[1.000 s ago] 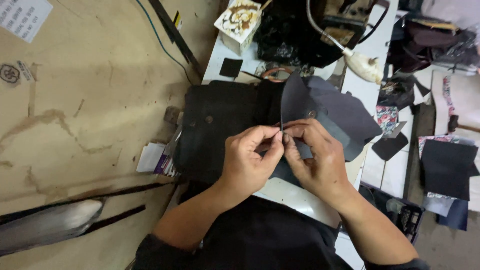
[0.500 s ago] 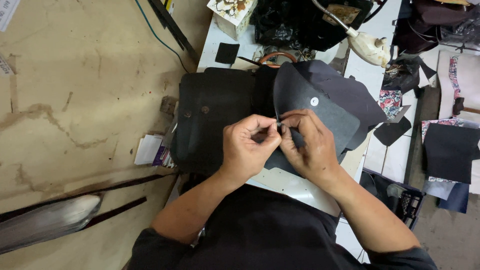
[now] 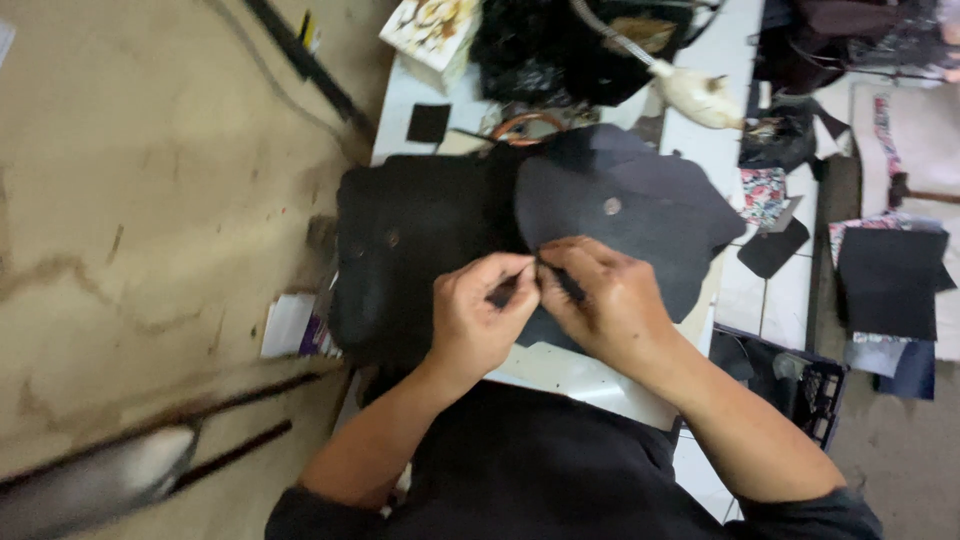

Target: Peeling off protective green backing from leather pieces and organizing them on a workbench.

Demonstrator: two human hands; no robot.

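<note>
While the person bent over the white table, both hands met at the near edge of a dark grey, rounded leather piece with a small metal stud. The left hand and the right hand each pinched that edge, fingertips almost touching, each grip closed on the leather. The piece lay on the table, overlapping a black leather bag to its left. A small black square scrap lay beyond the bag, and a black plastic crate stood at the right.
</note>
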